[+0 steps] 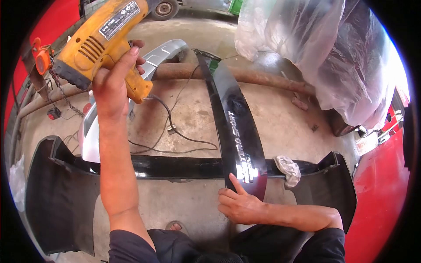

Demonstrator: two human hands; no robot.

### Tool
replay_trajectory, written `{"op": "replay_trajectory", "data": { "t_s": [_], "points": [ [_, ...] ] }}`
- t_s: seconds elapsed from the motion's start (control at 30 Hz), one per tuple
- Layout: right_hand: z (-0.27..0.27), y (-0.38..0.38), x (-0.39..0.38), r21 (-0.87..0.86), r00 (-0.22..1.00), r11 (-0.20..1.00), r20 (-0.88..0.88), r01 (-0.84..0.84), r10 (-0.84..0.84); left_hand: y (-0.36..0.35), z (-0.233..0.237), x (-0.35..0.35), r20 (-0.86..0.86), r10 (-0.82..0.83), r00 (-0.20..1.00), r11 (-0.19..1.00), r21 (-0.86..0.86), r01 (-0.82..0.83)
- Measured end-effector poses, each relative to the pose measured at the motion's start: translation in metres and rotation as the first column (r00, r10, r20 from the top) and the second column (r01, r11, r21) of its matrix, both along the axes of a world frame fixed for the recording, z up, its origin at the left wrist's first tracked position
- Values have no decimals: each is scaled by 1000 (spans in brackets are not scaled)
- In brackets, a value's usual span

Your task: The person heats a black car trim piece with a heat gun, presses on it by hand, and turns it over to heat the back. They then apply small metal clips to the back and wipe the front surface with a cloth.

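Note:
High on the left, my left hand (112, 90) is closed around the handle of a yellow heat gun (90, 48), whose front end runs out of view at the top. Its dark cord (193, 141) loops down behind the arm. A long glossy black trim panel (228, 94) with silver letters, partly readable as "ERO SPORT" (239, 144), reaches away from me. At its near end my right hand (241, 205) grips the panel, one finger stretched along its surface and the others curled at the left edge. The panel lies across a black bumper piece (188, 167).
A crumpled white cloth (288, 171) rests on the bumper piece's right part. Behind lie a silver bumper (153, 61) and a rusty pipe (272, 79). Plastic sheeting (324, 52) hangs at upper right; a red panel (381, 175) stands at right. An orange chain hoist (41, 59) hangs left.

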State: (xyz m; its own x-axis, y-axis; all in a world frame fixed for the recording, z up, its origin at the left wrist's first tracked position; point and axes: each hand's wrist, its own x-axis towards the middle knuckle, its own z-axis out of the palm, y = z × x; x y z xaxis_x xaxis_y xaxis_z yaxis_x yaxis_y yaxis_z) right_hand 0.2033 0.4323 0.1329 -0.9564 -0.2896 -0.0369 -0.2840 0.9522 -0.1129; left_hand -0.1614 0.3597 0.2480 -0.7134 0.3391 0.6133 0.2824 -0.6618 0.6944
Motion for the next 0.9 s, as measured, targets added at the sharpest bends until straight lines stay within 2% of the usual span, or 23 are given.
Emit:
{"op": "replay_trajectory", "data": {
  "t_s": [0.13,0.2,0.23,0.27,0.33,0.4,0.43,0.47,0.5,0.53,0.57,0.63,0.67,0.73,0.77,0.8,0.83,0.9],
  "points": [
    [28,-2,11,7,993,994,30,111,-111,3,-2,0,3,-12,1000,1000,14,12],
    [41,0,19,-184,970,964,-110,193,-215,5,-2,1,22,-19,1000,1000,-10,19],
    [46,0,25,-234,947,938,-132,257,-293,5,-2,1,27,-21,999,1000,-6,22],
    [52,1,29,-229,947,938,-129,259,-293,5,-2,1,14,-27,1000,999,-30,27],
    [61,3,35,-304,800,863,-340,403,-494,2,-2,-1,5,-30,1000,998,-56,30],
    [75,3,41,-370,633,760,-422,534,-649,-2,-6,-8,-8,-13,1000,985,-173,11],
    [78,9,46,-409,563,717,-445,564,-696,-3,-10,-14,0,-19,1000,985,-171,18],
    [82,13,53,-448,487,671,-465,590,-739,-4,-14,-20,-4,-19,1000,963,-270,18],
    [82,15,59,-443,483,667,-465,599,-742,-3,-19,-26,-9,-22,1000,931,-364,17],
    [81,17,64,-497,412,610,-456,617,-788,-2,-23,-31,-3,-30,1000,932,-361,27],
    [79,19,68,-549,342,551,-442,628,-829,0,-30,-35,1,-70,998,859,-508,61],
    [68,19,76,-565,326,521,-415,640,-849,13,-51,-40,3,-87,996,700,-711,63],
    [61,18,79,-590,306,490,-389,642,-869,20,-59,-36,16,-87,996,701,-709,73],
    [54,14,81,-643,289,443,-336,625,-896,39,-70,-16,19,-220,975,585,-797,148],
    [52,13,81,-708,261,399,-302,583,-917,49,-73,-6,28,-221,975,585,-796,156],
    [51,13,82,-768,233,351,-264,536,-936,58,-76,5,82,-296,952,549,-801,240],
    [49,14,84,-765,234,351,-264,540,-936,67,-79,15,133,-368,920,508,-800,319],
    [46,15,90,-802,183,267,-199,534,-963,86,-92,30,136,-419,898,503,-789,354]
  ]
}}
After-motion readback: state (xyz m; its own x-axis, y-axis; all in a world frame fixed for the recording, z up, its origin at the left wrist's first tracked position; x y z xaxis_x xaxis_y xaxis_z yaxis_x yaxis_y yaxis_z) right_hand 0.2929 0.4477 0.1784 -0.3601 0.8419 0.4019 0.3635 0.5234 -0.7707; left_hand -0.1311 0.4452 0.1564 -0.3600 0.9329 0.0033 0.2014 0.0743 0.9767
